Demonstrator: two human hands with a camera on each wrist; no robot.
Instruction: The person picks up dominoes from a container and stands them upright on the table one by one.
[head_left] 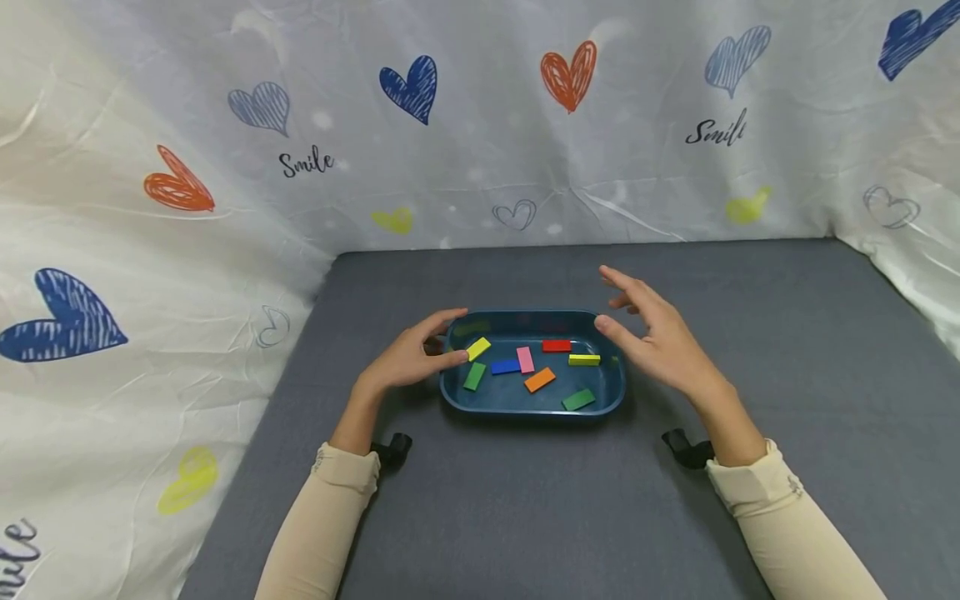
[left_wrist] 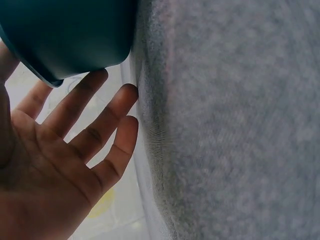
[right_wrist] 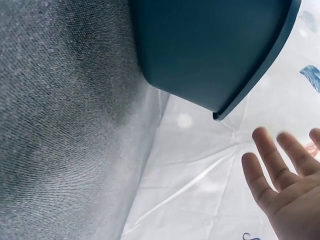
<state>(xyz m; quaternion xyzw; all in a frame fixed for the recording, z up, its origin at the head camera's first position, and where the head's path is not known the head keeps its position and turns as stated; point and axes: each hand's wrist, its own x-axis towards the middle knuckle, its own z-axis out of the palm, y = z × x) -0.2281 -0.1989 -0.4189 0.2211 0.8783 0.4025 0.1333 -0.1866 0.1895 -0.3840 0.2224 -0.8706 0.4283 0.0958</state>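
Observation:
A dark blue tray with rounded corners rests on the grey table, holding several small coloured blocks. My left hand is at its left end, thumb over the rim near a yellow block. In the left wrist view, the loosely spread fingers lie against or close beside the tray's outer wall. My right hand is raised off the tray's right end, fingers apart and holding nothing. A gap separates it from the tray wall in the right wrist view.
Inside the tray lie green, blue, pink, orange and red blocks, among others. Behind the grey table hangs a white cloth printed with hearts; it also runs along the left side.

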